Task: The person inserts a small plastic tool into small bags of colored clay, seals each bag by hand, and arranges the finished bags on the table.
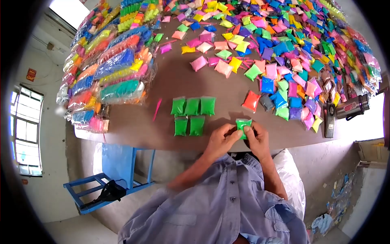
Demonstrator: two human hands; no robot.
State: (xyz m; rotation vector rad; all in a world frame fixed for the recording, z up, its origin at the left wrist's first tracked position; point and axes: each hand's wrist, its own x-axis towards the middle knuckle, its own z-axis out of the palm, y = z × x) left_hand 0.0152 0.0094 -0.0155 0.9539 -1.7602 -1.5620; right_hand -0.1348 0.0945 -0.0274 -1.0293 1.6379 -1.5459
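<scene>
Between my left hand (222,139) and my right hand (257,139) is a small clear packet with bright green filling (242,122), held just above the table's near edge. Both hands are closed on it, thumbs pressing its face from either side. To the left, several matching green packets (192,106) lie flat in two neat rows, three in the back row and two in front. A red packet (251,101) lies a little beyond my right hand, beside a dark grey packet (266,102).
Loose packets of many colours (284,49) cover the table's (138,126) back and right. Long clear bags of sorted packets (118,65) are stacked at left. A pink strip (157,109) lies nearby. At right are a flask (352,107) and a dark long object (329,122). A blue chair (118,162) stands below left.
</scene>
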